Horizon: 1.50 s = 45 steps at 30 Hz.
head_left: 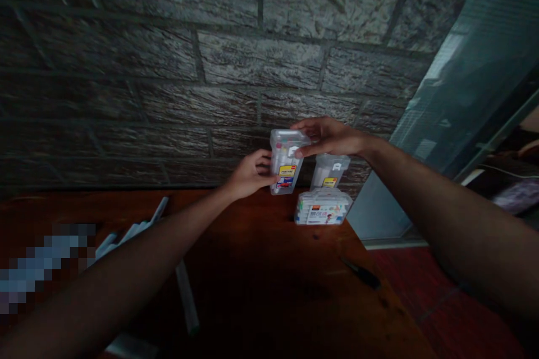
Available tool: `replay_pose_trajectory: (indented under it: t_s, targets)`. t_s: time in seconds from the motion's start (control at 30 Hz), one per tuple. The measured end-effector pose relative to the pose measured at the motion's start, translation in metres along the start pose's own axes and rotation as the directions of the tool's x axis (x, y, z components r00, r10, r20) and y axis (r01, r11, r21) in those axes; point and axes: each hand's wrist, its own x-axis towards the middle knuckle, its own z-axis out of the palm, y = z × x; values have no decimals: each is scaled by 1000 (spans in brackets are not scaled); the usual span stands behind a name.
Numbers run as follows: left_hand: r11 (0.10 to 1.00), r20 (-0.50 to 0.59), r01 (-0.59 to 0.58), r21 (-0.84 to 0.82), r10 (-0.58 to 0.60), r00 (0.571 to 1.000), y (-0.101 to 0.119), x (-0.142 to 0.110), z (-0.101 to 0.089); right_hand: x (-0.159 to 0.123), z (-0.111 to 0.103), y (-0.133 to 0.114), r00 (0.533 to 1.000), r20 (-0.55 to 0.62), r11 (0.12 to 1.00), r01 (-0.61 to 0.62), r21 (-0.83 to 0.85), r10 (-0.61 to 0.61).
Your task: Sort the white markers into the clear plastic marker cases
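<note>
A clear plastic marker case (286,162) with a yellow label and a latch stands upright between my hands, colored marker ends showing near its top. My left hand (248,175) grips its left side low down. Closed over its top right edge is my right hand (328,136), thumb in front by the latch. Behind and to the right stands a similar clear case (330,170), partly covered by my right hand and by a wide white marker box (323,207) with a printed label in front of it.
Several pale markers (138,228) lie on the brown wooden table (261,269) at left, and a single marker (187,297) lies nearer. A thin dark-handled tool (366,275) rests near the right edge. Behind is a stone-block wall (261,56); a glass panel (455,84) stands at right.
</note>
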Motion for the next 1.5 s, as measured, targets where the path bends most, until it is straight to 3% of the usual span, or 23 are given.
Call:
replay_pose_trajectory:
  t_s: [0.23, 0.4, 0.8, 1.27, 1.5]
  targets:
    - [999, 47, 27, -41, -25, 999, -37, 28, 22, -2, -24, 14, 986, 78, 955, -122, -270, 148]
    - [997, 72, 43, -69, -38, 997, -60, 34, 33, -2, -29, 39, 979, 107, 921, -121, -370, 171]
    - [989, 99, 100, -113, -89, 991, -87, 34, 43, -1, -23, 71, 973, 130, 928, -138, -345, 193]
    - [988, 81, 134, -70, -128, 988, -97, 37, 46, 0, -20, 76, 972, 105, 911, -155, -382, 210]
    - [981, 124, 189, -35, -183, 975, -109, 35, 48, -3, -28, 77, 971, 80, 912, -180, -369, 225]
